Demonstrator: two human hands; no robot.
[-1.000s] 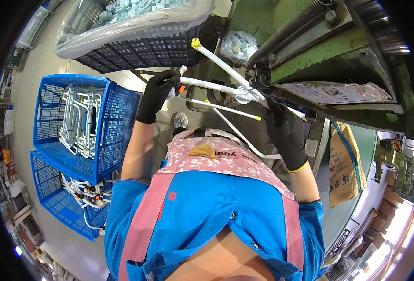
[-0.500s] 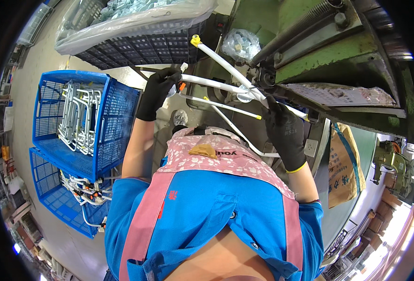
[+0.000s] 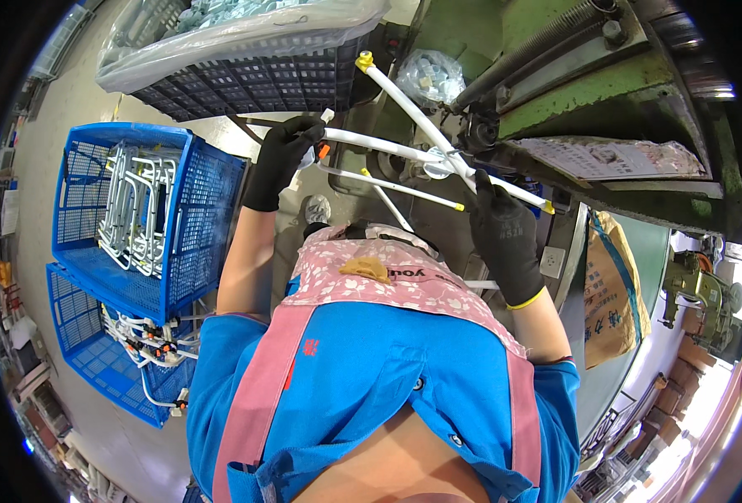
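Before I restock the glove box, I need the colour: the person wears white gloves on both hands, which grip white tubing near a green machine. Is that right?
Not quite: the gloves are black, as the head view shows. The left hand and right hand do grip white tubing near a green machine.

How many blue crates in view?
2: upper crate at left, lower crate just below it in the picture, partly hidden. More could be hidden behind them.

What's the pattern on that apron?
The apron is pink with white leafy shapes, seen best in the head view.
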